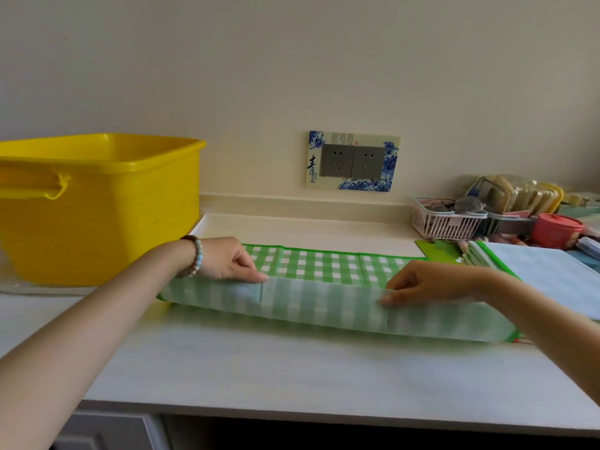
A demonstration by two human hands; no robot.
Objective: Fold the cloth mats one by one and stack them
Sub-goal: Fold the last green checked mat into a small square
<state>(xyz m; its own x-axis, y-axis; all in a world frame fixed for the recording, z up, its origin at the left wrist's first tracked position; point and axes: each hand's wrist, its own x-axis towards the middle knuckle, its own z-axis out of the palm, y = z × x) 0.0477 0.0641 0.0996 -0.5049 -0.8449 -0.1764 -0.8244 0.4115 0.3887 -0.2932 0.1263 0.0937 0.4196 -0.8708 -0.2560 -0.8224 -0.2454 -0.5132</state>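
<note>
On a pale worktop point(292, 368) below a cream wall, the green-and-white checked cloth mat point(324, 306) lies across the middle, its near part turned over, pale underside up. The left hand point(227, 259) and right hand point(431, 284) each pinch that folded edge. This looks like fold 1, with more folding and stacking left. To the right sits what appears to be a pile of folded green-trimmed mats point(535, 274), and at far left a yellow plastic tub point(113, 206).

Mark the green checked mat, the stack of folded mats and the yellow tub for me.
green checked mat point(324, 306), head view, on the pale folded-over flap.
stack of folded mats point(552, 280), head view, on the top mat's pale face.
yellow tub point(113, 228), head view, on its front wall.
</note>
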